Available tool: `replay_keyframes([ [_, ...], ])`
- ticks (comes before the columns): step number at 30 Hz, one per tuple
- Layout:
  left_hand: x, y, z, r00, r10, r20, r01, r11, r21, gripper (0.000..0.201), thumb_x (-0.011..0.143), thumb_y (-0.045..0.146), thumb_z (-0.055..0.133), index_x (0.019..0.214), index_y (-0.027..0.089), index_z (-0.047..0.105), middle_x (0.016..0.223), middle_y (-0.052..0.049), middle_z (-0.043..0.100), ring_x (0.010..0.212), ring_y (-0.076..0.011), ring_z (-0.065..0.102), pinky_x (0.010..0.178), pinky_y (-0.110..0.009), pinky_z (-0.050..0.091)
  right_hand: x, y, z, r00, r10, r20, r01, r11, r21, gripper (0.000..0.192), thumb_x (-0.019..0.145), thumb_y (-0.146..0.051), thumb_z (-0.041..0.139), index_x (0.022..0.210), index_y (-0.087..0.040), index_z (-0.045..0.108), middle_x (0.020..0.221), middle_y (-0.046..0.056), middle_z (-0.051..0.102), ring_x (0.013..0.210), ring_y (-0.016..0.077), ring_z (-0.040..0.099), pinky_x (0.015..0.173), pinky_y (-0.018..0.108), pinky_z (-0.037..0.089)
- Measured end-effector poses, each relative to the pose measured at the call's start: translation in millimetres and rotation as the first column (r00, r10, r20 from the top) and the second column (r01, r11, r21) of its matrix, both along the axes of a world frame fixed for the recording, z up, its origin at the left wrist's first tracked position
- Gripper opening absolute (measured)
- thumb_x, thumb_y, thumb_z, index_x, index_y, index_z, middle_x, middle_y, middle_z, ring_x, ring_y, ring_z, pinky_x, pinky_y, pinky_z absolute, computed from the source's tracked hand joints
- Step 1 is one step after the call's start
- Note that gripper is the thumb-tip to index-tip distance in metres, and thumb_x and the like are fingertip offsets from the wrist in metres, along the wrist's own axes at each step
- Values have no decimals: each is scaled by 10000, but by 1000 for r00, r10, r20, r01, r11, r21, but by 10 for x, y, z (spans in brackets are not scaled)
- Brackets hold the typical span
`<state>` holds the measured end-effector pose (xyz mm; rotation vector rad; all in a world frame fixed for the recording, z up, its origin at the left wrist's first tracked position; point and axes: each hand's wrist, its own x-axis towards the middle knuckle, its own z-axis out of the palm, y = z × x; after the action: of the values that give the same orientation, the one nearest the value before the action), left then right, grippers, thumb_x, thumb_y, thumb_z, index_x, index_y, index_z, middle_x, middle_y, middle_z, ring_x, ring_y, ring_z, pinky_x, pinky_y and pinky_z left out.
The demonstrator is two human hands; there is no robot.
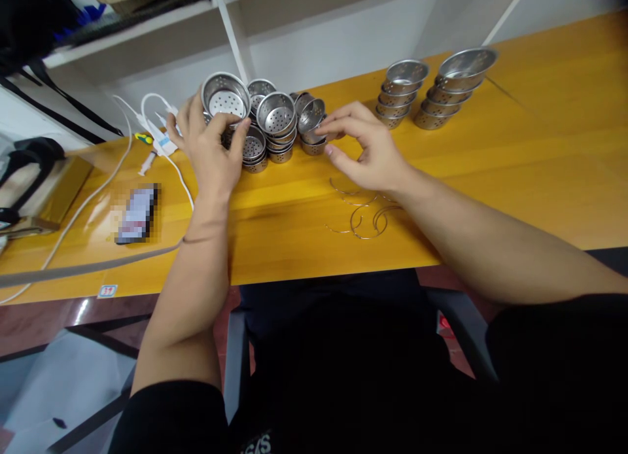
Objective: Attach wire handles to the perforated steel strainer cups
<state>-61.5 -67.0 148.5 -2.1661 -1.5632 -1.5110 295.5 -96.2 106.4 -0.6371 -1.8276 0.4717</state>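
Several perforated metal cups stand in stacks at the back of the desk. My left hand (pixel 209 143) curls around the front left of a wide perforated cup (pixel 226 101), its thumb and index finger by the rim. Just right of it are a smaller stacked cup (pixel 277 114) and a low stack (pixel 254 146). My right hand (pixel 366 143) reaches in from the right, fingers stretched and thumb apart. Its fingertips meet the edge of a tilted perforated cup (pixel 312 116), which rests above another cup (pixel 314 146).
Two leaning cup stacks (pixel 401 94) (pixel 444 101) stand farther right. Thin wire rings (pixel 367 222) lie near my right forearm. At left are a blurred phone (pixel 137 213), white cables (pixel 184 179), a power strip (pixel 164 140) and a grey strap (pixel 98 267).
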Motion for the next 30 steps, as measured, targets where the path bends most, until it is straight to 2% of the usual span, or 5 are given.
replay_keyframes([
  [5, 153, -271, 238, 984, 145, -104, -165, 960, -224, 487, 992, 833, 677, 1260, 505, 918, 2028, 81, 596, 1963, -365, 417, 1687, -660, 75, -14, 61, -36, 998, 22, -55, -21, 1000, 16, 424, 1050, -808, 1021, 1216, -421, 975, 1380, 141, 887, 1325, 469, 845, 1258, 768, 739],
  [12, 34, -63, 121, 999, 24, -46, -38, 946, -322, 880, 860, 1134, 542, 1380, 505, 871, 1934, 110, 715, 2115, -342, 1, 1680, -711, -190, 0, 72, -61, 999, 17, -46, -15, 999, 30, 437, 1058, -824, 1012, 1235, -425, 987, 1372, 128, 907, 1306, 445, 856, 1219, 719, 773],
  [17, -16, -21, 73, 993, 41, -113, -72, 957, -280, 808, 915, 1093, 548, 1389, 507, 837, 1833, 71, 801, 2084, -330, 191, 1696, -735, -37, 12, 75, -58, 999, 23, -29, -23, 1000, 18, 437, 1061, -821, 1017, 1233, -421, 986, 1347, 123, 922, 1275, 440, 865, 1213, 722, 775],
  [22, -18, -30, 70, 989, 14, -150, -56, 958, -282, 813, 968, 1048, 487, 1522, 525, 768, 1787, 45, 830, 2103, -190, 85, 1681, -701, -67, 29, 64, -51, 999, 31, -3, -31, 998, 56, 411, 1085, -778, 1009, 1279, -416, 997, 1363, 131, 927, 1227, 443, 874, 1195, 743, 770],
  [30, 164, -194, 172, 987, 107, -117, -134, 958, -253, 476, 972, 853, 625, 1239, 518, 833, 1948, 54, 679, 1959, -353, 440, 1668, -713, 28, 2, 37, -25, 1000, -1, -23, 2, 1000, 23, 435, 1047, -806, 1029, 1209, -405, 980, 1300, 123, 933, 1209, 438, 875, 1206, 728, 772],
])
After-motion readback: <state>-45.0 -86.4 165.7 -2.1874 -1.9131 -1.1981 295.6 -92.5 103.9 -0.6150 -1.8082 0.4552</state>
